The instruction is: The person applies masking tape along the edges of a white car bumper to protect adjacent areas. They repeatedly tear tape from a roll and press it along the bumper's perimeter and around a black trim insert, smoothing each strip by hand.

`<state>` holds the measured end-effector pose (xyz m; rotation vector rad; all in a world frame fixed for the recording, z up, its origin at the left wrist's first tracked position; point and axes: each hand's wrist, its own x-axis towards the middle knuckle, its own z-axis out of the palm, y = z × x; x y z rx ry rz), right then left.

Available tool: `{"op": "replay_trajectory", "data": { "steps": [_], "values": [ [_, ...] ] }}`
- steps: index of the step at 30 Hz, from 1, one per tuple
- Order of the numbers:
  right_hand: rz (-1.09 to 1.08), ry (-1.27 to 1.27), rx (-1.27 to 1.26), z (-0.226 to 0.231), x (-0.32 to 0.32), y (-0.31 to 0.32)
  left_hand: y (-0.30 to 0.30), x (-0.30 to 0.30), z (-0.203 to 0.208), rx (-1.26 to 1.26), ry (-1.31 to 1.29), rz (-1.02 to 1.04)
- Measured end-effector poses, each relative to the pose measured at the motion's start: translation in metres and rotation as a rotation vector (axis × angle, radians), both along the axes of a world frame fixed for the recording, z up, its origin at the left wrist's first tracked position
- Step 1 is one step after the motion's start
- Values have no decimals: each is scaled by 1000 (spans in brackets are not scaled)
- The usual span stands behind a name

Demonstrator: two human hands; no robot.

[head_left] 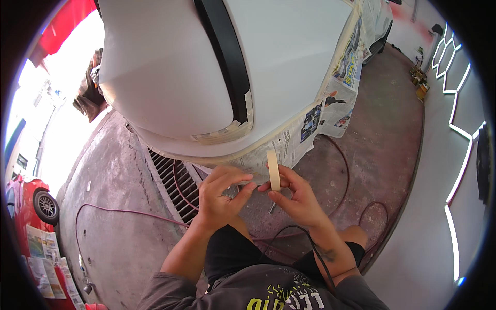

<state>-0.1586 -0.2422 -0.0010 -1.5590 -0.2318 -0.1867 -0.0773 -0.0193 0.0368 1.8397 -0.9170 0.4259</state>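
Note:
In my right hand (293,194) is a roll of masking tape (273,169), pale cream and seen nearly edge-on, gripped between thumb and fingers. Just left of it, my left hand (221,195) is closed in a pinch, thumb and fingertips together beside the roll. Whatever those fingertips hold, if anything, is too small to make out. Beyond both hands stands a pale grey-white car body (170,77) with a black curved trim strip (223,57). Newspaper (289,133) is taped along its lower edge, and strips of tape line the end of the trim.
A red hose (124,211) winds over the concrete floor (111,175). A metal drain grate (173,181) lies under the car's edge. On the left stands a red car (26,206) partly covered with newspaper; a wall with glowing hexagon lights (454,155) runs along the right.

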Motion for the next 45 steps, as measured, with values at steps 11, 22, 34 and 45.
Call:
{"op": "replay_trajectory", "data": {
  "steps": [11, 22, 34, 45],
  "values": [
    [-174, -171, -649, 1, 5, 15, -3, 15, 5, 216, -97, -133],
    [-88, -74, -757, -36, -22, 18, 8, 12, -51, 194, 119, -173],
    [-406, -179, -769, -8, -20, 2, -14, -26, -80, -84, 648, -78],
    [-623, -501, -911, 26, 6, 17, -15, -2, -39, -328, 1029, -203]
  ]
}}
